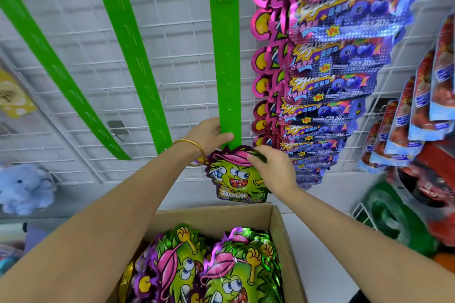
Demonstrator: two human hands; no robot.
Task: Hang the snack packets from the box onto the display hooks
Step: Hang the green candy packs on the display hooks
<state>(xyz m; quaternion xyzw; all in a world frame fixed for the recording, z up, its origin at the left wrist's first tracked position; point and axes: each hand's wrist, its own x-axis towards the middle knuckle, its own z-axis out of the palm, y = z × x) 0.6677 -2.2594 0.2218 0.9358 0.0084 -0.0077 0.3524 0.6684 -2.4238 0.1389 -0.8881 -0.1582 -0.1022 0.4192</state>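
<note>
My left hand (209, 134) is gripping the lower end of a green plastic hanging strip (225, 56), the rightmost of three. My right hand (273, 167) is pinching the top of a green cartoon-face foil snack packet (234, 181) just under it. Below my hands, the open brown cardboard box (283, 231) is holding a pile of matching packets (221, 265).

The left hand (209, 134) grips green strip (225, 56); right hand (273, 170) seemingly pinches snack packet (236, 179).
</note>
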